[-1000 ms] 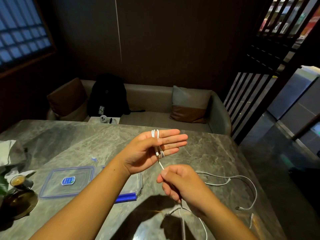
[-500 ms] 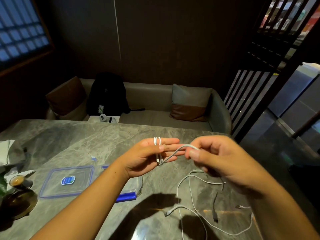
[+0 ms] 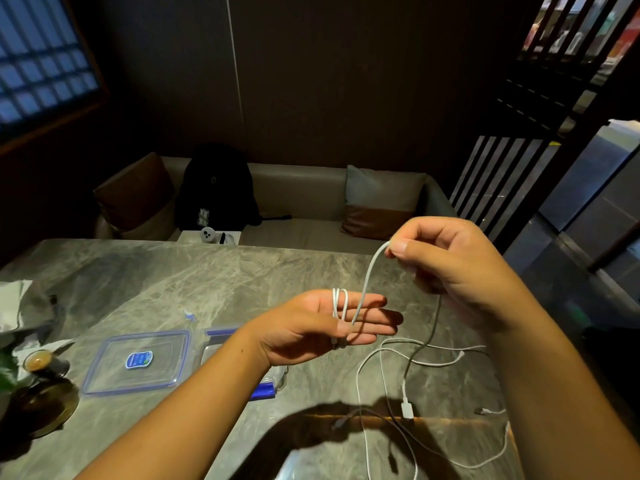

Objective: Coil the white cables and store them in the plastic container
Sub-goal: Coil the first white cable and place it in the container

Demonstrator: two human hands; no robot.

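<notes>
My left hand (image 3: 311,327) is held out over the table with straight fingers, and a white cable (image 3: 369,271) is looped a few times round them, my thumb pinning the loops. From there the cable rises to my right hand (image 3: 460,271), which pinches it between thumb and forefinger, higher and to the right. Its tail hangs down to a white plug (image 3: 407,408) just above the table. The clear plastic container (image 3: 214,341) with blue clips is partly hidden under my left forearm. Its lid (image 3: 138,362) lies to its left.
More loose white cable (image 3: 381,372) sprawls on the grey marble table (image 3: 173,282) below my right hand. At the left edge are a coffee cup (image 3: 38,360) on a saucer and tissues (image 3: 14,306). A sofa with a black backpack (image 3: 214,188) stands behind.
My right hand rose from below my left hand to above and right of it, drawing the cable up over my fingers. The cable's tail lifted off the table.
</notes>
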